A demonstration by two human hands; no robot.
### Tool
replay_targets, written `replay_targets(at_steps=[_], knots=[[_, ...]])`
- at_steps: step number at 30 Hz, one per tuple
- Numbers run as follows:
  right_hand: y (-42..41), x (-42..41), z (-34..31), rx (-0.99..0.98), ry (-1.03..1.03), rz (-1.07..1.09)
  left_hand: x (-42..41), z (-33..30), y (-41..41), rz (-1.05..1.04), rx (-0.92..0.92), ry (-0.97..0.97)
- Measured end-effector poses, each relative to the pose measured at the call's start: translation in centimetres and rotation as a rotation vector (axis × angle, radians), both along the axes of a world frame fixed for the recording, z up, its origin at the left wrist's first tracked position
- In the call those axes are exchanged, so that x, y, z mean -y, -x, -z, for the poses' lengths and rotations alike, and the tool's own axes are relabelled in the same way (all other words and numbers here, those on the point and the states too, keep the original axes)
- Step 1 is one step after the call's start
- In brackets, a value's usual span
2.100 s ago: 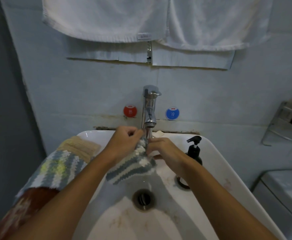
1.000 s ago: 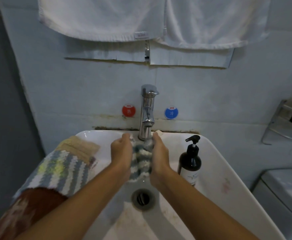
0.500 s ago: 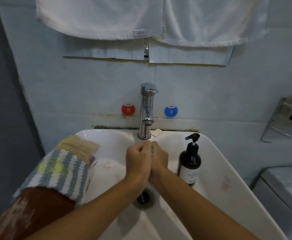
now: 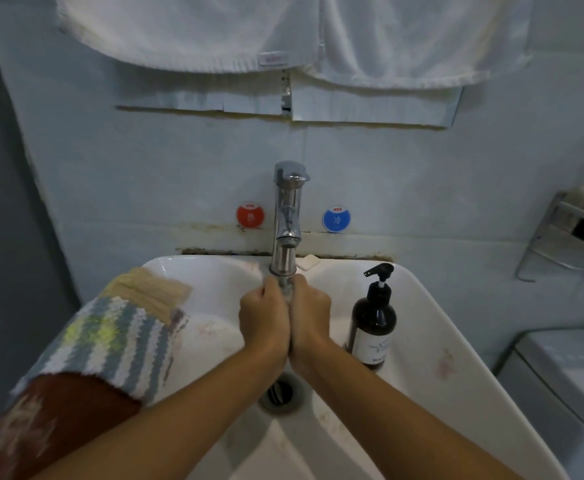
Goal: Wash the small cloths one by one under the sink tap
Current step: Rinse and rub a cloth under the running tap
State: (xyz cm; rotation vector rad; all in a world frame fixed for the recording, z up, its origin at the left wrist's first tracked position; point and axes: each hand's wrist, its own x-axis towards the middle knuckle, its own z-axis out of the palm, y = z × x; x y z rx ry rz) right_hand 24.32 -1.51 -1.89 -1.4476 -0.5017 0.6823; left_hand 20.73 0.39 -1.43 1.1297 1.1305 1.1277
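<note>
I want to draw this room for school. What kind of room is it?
Most likely a bathroom. A white ceramic sink sits under a shiny chrome tap, white towels hang on the wall above, and a dark pump soap bottle stands on the sink's edge.

Two seconds ago I held the striped cloth (image 4: 286, 292) spread open under the tap (image 4: 285, 237). Since then I have bunched it between my left hand (image 4: 264, 318) and right hand (image 4: 309, 318), now pressed together, with only a sliver showing.
</note>
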Motion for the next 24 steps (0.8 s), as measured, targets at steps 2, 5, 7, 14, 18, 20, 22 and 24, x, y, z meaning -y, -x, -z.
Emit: replay_targets(at_steps=[2,5,7,14,18,20,22,24], knots=[[0.5,0.4,-0.3,-0.095,-0.024,-0.133,-1.4,-0.2,0.2,-0.068,0.066,0.128],[1.1,-0.2,-0.3,-0.033,-0.019,-0.107,-2.0,-0.4,0.8,-0.072,0.092,0.149],[0.8,-1.2,0.2,-0.003,0.008,0.033,-0.8,-0.6,1.0,-0.001,0.047,0.044],[0.7,-0.2,0.4,0.025,-0.029,-0.081,-1.6,0.5,0.2,0.066,0.102,0.183],[-0.1,-1.1,0.8,0.075,0.044,0.035,0.0,0.5,0.0,0.063,0.020,0.043],[0.1,-1.0,0.7,0.041,0.057,0.002,-0.5,0.4,-0.1,0.041,0.017,0.068],[0.5,-1.2,1.0,0.000,0.010,-0.046,-1.3,0.1,0.2,0.034,0.072,0.152],[0.9,-1.5,1.0,0.032,0.024,-0.099,-1.4,0.4,0.2,0.063,0.095,0.156]])
